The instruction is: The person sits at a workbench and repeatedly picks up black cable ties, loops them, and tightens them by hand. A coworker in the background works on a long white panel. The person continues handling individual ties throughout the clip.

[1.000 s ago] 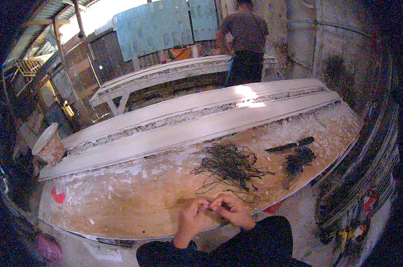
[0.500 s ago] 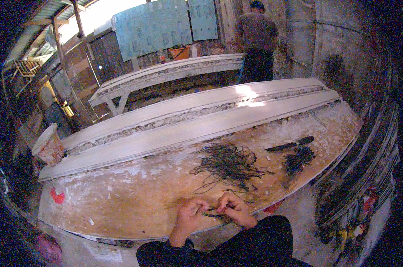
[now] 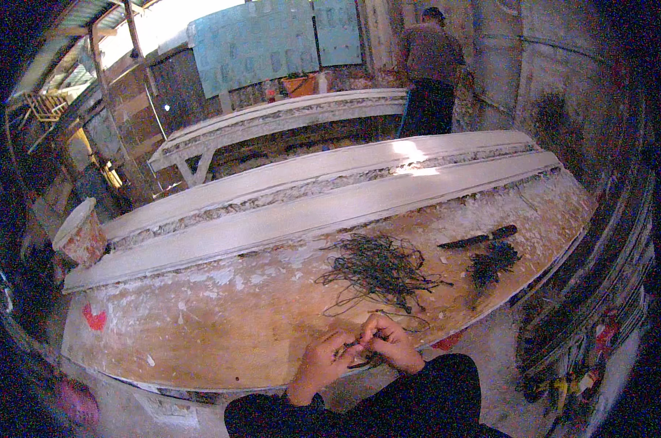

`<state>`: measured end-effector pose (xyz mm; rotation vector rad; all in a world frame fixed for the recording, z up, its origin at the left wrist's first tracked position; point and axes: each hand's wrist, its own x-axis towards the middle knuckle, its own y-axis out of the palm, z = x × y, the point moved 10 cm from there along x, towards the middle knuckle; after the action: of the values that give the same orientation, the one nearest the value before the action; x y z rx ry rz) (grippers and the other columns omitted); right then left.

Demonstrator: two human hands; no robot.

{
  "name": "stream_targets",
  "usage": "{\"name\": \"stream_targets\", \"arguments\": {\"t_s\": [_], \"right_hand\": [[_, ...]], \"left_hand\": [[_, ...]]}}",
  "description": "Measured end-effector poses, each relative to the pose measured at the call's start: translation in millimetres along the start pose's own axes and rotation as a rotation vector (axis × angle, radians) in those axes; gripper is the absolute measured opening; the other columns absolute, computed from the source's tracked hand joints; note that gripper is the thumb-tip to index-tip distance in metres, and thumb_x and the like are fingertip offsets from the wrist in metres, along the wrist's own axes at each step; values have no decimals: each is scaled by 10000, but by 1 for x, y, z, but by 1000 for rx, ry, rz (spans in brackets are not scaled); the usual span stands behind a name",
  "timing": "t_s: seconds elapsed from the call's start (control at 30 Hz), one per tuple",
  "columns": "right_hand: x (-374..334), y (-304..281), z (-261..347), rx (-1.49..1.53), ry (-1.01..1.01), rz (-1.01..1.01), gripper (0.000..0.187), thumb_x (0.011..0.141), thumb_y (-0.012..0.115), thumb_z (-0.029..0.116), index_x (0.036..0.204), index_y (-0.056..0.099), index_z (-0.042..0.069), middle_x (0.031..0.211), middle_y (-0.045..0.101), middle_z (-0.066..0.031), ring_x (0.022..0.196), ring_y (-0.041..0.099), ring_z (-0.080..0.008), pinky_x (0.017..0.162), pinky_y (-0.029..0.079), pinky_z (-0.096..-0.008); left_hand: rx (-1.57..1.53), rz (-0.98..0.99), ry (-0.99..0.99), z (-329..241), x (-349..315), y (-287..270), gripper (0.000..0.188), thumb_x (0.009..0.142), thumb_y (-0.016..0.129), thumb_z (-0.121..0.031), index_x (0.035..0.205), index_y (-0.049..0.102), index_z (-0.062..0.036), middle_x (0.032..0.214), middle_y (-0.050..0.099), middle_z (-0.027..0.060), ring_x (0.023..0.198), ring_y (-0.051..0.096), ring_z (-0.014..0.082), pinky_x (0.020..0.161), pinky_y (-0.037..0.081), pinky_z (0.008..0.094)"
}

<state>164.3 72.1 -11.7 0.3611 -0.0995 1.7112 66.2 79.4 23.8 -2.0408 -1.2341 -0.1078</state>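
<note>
Over the near edge of a plaster-smeared wooden table [image 3: 221, 328], my left hand [image 3: 322, 363] and my right hand [image 3: 394, 347] meet, fingertips pinched. Between them runs a piece of thin dark cord [image 3: 358, 365], partly hidden by the fingers. A loop of the same cord curves out beyond my right hand. Just past my hands lies a loose tangle of dark cord [image 3: 381, 269]. To its right are a knife [image 3: 465, 241] with a dark blade and handle, and a smaller dark bundle [image 3: 493, 261] of short, knotted-looking pieces.
Long white moulded strips [image 3: 294, 208] lie along the table's far side. A plaster-stained bucket [image 3: 81, 237] stands at the left end. Farther back, a person [image 3: 431, 69] stands turned away beside another long white bench [image 3: 272, 117]. Long stacked pieces [image 3: 600, 248] line the right.
My fingers have shifted slightly on the cord, and my left hand has turned a little toward the right. The view has tilted slightly; the person at the back has moved a little rightward.
</note>
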Motion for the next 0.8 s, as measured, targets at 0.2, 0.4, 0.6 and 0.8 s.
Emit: {"name": "stream_targets", "arguments": {"t_s": [0.2, 0.4, 0.6, 0.8], "right_hand": [[0, 3, 5, -133, -29, 26, 58, 747, 526, 18, 770, 495, 62, 773, 466, -5, 727, 455, -91, 655, 365, -221], [0, 9, 9, -87, -26, 53, 47, 748, 526, 20, 770, 512, 58, 773, 470, 2, 715, 444, -82, 648, 356, -213], [1, 13, 13, -55, -18, 68, 43, 757, 540, 27, 776, 514, 55, 772, 477, 7, 708, 443, -75, 642, 354, -209], [2, 14, 11, -65, -5, 69, 38, 763, 536, 23, 777, 518, 53, 785, 490, 3, 719, 448, -81, 652, 359, -216]], "left_hand": [[-122, 59, -98, 6, -3, 3, 148, 773, 578, -170, 816, 577, -28, 764, 577, 116, 709, 562, 273, 642, 440, 343], [-125, 70, -103, 4, -1, -1, 174, 807, 540, -205, 823, 576, -36, 696, 552, 120, 647, 537, 263, 589, 419, 331], [-151, 67, -162, 13, -4, 3, 133, 787, 550, -165, 802, 571, -34, 668, 539, 110, 627, 525, 256, 577, 413, 323], [-154, -7, -80, 13, -4, 0, 89, 723, 577, -107, 771, 572, -32, 683, 558, 103, 653, 545, 268, 599, 428, 333]]}}
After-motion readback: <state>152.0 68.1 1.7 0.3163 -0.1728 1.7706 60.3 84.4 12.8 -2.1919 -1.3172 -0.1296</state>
